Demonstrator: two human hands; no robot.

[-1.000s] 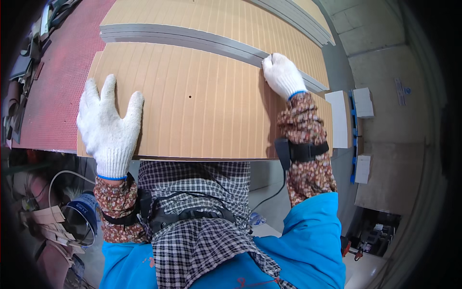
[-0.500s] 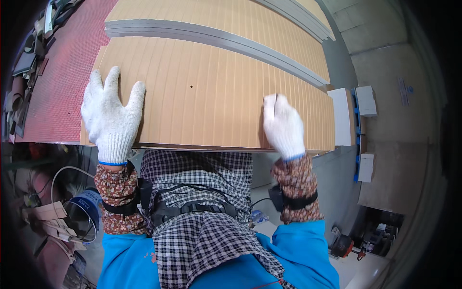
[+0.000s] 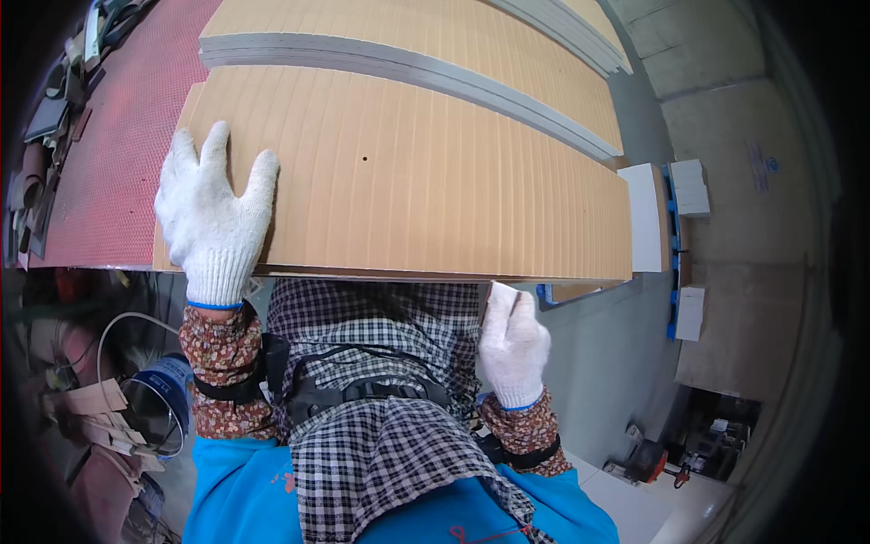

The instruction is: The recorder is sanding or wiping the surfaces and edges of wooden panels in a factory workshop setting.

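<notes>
A long tan panel with parallel grooves (image 3: 399, 190) lies in front of me and bears one small dark round mark. On its left end my left hand (image 3: 217, 208) rests flat in a white knit glove, fingers spread. My right hand (image 3: 515, 349), in a matching glove, is just off the panel's near edge, in front of my checked apron (image 3: 372, 317). Its fingers are closed on a small flat piece (image 3: 497, 294), whitish on its face with a brownish edge. What that piece is made of cannot be told.
Beyond the panel lie stacks of similar grooved panels (image 3: 417, 41) with grey edges. A red textured surface (image 3: 118, 154) is at left, with dark scraps along its far side. A blue bucket (image 3: 172, 381) stands lower left. White boxes (image 3: 691, 189) sit by a blue pallet at right.
My right hand has come off the panel's top, toward me and slightly left, past the near edge. The piece in its fingers now shows more. My left hand stays on the panel.
</notes>
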